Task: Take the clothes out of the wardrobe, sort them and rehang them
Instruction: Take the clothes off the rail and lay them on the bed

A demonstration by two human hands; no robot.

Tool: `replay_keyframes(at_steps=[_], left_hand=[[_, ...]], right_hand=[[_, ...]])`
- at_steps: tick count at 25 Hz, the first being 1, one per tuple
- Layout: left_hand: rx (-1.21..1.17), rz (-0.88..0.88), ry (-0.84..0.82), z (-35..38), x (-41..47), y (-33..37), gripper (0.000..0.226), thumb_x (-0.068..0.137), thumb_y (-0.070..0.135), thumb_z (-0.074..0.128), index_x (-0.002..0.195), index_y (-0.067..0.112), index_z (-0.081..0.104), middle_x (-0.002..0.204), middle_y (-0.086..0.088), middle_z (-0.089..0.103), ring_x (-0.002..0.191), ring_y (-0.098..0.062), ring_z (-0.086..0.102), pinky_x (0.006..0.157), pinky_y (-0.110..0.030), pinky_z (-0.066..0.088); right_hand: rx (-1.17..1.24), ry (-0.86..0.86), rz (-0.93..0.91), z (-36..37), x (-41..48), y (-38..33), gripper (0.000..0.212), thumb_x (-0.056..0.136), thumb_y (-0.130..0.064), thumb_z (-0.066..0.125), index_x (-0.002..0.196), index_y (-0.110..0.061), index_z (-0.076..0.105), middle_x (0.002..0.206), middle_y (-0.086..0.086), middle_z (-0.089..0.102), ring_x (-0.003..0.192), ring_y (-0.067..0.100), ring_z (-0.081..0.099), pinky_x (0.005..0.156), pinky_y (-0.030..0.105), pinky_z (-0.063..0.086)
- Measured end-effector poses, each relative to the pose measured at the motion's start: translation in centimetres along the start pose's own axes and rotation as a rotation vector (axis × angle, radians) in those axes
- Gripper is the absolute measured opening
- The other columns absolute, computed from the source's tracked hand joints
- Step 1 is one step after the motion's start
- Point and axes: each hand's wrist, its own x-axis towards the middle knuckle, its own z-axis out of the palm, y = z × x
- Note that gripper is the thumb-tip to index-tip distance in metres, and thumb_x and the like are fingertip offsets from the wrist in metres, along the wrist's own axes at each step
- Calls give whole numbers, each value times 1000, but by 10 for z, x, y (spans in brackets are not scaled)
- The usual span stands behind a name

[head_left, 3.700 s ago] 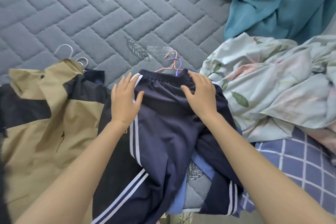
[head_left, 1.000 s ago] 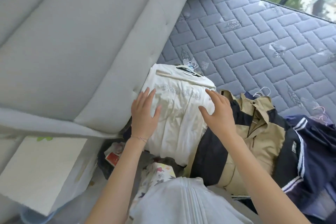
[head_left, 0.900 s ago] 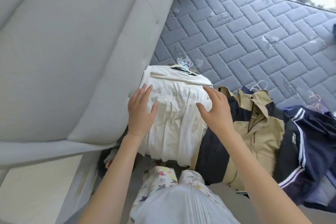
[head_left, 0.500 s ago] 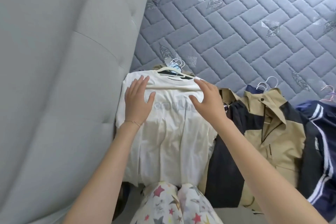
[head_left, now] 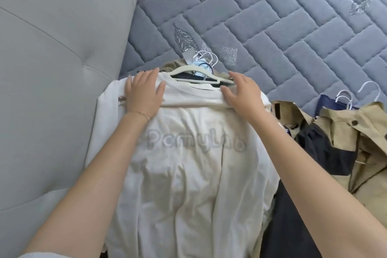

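Observation:
A cream T-shirt (head_left: 188,174) with grey lettering lies on top of a pile of clothes on the mattress, on a cream hanger (head_left: 184,70). More hanger hooks (head_left: 206,58) stick out from under its collar. My left hand (head_left: 143,92) rests flat on the shirt's left shoulder, fingers straight. My right hand (head_left: 243,92) lies on the right shoulder by the collar, fingers stretched over the fabric. Neither hand grips anything.
A grey padded headboard (head_left: 52,69) rises at the left. The quilted grey mattress (head_left: 272,16) stretches beyond the pile. To the right lies a tan and navy jacket (head_left: 345,142) with white hanger hooks (head_left: 351,94).
Both hands slid up the cream shirt from its chest to its shoulders at the collar. The view swung left from the navy trousers to this pile.

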Motion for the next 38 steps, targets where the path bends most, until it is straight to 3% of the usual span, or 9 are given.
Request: replay_keyframes(at_steps=[2, 5, 8, 12, 15, 21, 27, 33, 38], left_hand=[[69, -32, 8, 5, 7, -4, 41, 99, 37, 44, 132, 14, 54, 132, -13, 56, 125, -31, 45, 111, -44, 21], [105, -73, 40, 4, 12, -5, 39, 98, 42, 46, 119, 13, 62, 115, -19, 56, 111, -37, 47, 100, -43, 31], [49, -48, 127, -13, 3, -2, 38, 94, 48, 51, 108, 16, 66, 105, -16, 56, 104, -36, 48, 92, -41, 33], [-52, -21, 183, -60, -25, 11, 34, 90, 50, 57, 96, 18, 67, 96, -13, 59, 99, -34, 51, 86, -40, 33], [-90, 31, 185, -111, -61, 20, 33, 90, 47, 58, 94, 15, 67, 95, -13, 62, 98, -35, 53, 84, -41, 34], [-157, 69, 265, -240, -159, 41, 35, 90, 46, 58, 87, 12, 65, 92, -10, 62, 92, -33, 55, 79, -39, 33], [-234, 53, 285, -350, -268, 51, 47, 87, 54, 51, 87, 10, 64, 91, -11, 63, 89, -33, 57, 84, -44, 42], [-287, 110, 385, -432, -350, 54, 39, 88, 48, 56, 86, 9, 64, 87, -10, 62, 87, -31, 57, 81, -43, 45], [-294, 213, 436, -487, -396, 57, 41, 89, 49, 58, 85, 8, 64, 85, -10, 62, 85, -29, 56, 80, -42, 44]], right_hand=[[-81, -20, 43, 12, 4, 4, 52, 95, -50, 46, 138, -21, 48, 139, 4, 53, 131, 27, 43, 114, 48, 22], [-121, 60, 61, 15, 0, 7, 47, 94, -55, 45, 131, -27, 55, 126, 4, 59, 121, 28, 48, 104, 42, 27], [-36, 158, 49, 1, -15, 7, 37, 95, -51, 48, 119, -28, 65, 113, 3, 62, 112, 28, 52, 93, 41, 32], [157, 160, 48, -38, -50, -6, 27, 95, -44, 53, 99, -23, 71, 93, 1, 66, 95, 23, 57, 86, 44, 42], [221, 168, 51, -80, -94, -30, 27, 93, -44, 56, 92, -21, 70, 89, -1, 67, 88, 19, 58, 83, 43, 45], [232, 164, 46, -182, -203, -95, 29, 89, -50, 57, 94, -26, 72, 96, -8, 70, 95, 11, 60, 73, 33, 46], [173, 173, -22, -267, -323, -158, 31, 89, -51, 57, 96, -25, 73, 91, -8, 68, 92, 11, 59, 67, 29, 37], [201, 217, -58, -323, -421, -209, 19, 87, -50, 61, 81, -33, 65, 66, -16, 51, 77, 11, 52, 65, 28, 33], [198, 338, -45, -348, -500, -240, 20, 86, -49, 60, 75, -32, 62, 69, -12, 55, 77, 9, 52, 60, 29, 34]])
